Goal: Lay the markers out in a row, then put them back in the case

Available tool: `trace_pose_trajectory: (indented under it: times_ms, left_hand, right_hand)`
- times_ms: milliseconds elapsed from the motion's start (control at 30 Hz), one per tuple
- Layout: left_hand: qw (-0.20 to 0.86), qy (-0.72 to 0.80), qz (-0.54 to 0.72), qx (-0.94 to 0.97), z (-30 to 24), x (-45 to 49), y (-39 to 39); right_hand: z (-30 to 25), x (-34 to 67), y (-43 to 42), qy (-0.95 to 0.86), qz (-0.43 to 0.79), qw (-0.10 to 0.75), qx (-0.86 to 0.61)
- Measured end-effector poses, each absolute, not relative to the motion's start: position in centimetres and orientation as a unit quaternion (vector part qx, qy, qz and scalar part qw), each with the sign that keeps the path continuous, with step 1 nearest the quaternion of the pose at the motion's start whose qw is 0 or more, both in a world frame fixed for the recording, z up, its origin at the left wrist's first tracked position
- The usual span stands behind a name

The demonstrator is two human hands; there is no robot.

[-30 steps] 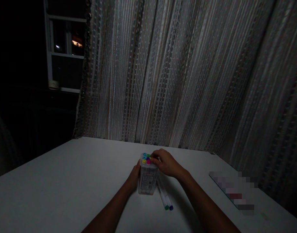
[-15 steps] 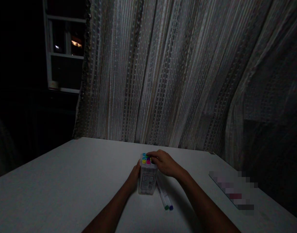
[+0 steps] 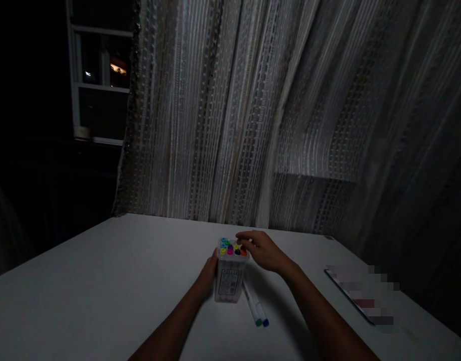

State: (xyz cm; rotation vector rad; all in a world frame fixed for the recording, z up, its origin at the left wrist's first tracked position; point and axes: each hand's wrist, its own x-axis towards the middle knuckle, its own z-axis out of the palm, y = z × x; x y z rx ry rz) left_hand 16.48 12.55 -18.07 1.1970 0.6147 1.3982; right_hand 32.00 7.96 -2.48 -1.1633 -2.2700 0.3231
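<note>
Left hand [image 3: 208, 275] holds marker case [image 3: 228, 282], right hand [image 3: 267, 251] beside caps [image 3: 230, 251]

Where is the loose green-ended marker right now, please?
In the head view, the green-ended marker lies on the table just right of the clear case, along the left side of the blue-ended marker.

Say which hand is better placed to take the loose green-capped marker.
Probably the right hand: it is at the right of the marker case, where the green-capped marker lies, while the left hand is against the opposite side.
</note>
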Motion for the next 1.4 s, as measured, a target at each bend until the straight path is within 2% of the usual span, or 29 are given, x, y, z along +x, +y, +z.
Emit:
trace_pose_trajectory:
  times_ms: [200,433,533,667,1100,1400]
  left_hand:
    - [0.561,0.243,0.589,0.529,-18.2,16.4,12.7]
    - [0.58,0.26,0.58,0.51,-18.3,16.6,13.0]
    - [0.589,0.252,0.579,0.504,-18.5,17.0,13.0]
    - [0.575,0.249,0.588,0.512,-18.6,17.5,13.0]
    - [0.565,0.257,0.582,0.525,-18.8,17.2,13.1]
    - [0.572,0.253,0.583,0.519,-18.3,17.3,12.8]
  right_hand:
    - [-1.9,31.8,7.4,-0.884,0.105,0.174,-0.421]
    - [-2.5,31.9,8.1,-0.881,0.175,0.141,-0.417]
    - [-2.6,32.0,8.1,-0.879,0.155,0.126,-0.433]
    - [-3.0,32.0,8.2,-0.875,0.112,0.123,-0.455]
    - [-3.9,32.3,8.8,-0.872,0.15,0.151,-0.441]
    - [-2.8,32.2,8.1,-0.873,0.144,0.131,-0.447]
